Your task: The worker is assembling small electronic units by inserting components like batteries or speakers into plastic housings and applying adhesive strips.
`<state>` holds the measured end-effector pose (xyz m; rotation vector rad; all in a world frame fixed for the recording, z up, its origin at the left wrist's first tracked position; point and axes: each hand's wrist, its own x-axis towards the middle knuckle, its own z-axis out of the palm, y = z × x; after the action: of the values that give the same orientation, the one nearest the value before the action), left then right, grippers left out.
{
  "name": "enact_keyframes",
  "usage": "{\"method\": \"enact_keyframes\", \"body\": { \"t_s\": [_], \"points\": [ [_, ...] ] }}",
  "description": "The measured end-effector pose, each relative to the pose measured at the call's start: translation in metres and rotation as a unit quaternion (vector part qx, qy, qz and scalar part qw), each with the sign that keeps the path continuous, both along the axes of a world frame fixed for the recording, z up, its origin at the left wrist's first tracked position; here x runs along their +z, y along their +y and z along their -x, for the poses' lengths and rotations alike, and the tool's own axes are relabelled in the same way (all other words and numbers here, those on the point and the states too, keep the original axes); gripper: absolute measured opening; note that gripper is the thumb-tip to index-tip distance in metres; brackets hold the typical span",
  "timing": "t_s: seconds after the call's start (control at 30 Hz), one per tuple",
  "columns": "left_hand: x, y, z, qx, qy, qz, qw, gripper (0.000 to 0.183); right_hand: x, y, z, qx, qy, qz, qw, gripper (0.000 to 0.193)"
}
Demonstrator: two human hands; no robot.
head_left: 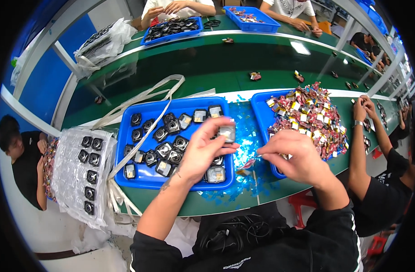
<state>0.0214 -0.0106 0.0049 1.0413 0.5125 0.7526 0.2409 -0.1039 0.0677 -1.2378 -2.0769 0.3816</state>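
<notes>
My left hand holds a small square silver-faced part above the right end of a blue tray. Several similar square black and silver parts lie in that tray. My right hand is pinched on a thin strip of film just right of the held part, over a patch of blue film scraps on the green table. Behind my right hand stands a second blue tray heaped with small red, white and yellow pieces.
A clear blister sheet with black parts lies at the left table edge. White straps cross the green bench. Other people sit at left, right and across, with more blue trays at the far side.
</notes>
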Motion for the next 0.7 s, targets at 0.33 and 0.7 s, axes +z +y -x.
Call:
{"method": "enact_keyframes", "body": {
  "t_s": [0.33,0.7],
  "points": [
    [0.0,-0.022,0.0,0.019,0.162,-0.264,0.951,0.016,-0.015,0.015,0.027,-0.065,0.073,0.062,0.993,0.006],
    [-0.02,-0.035,-0.01,0.067,0.057,-0.131,0.987,0.016,-0.047,0.02,0.045,-0.114,-0.085,-0.243,0.96,0.017]
  ]
}}
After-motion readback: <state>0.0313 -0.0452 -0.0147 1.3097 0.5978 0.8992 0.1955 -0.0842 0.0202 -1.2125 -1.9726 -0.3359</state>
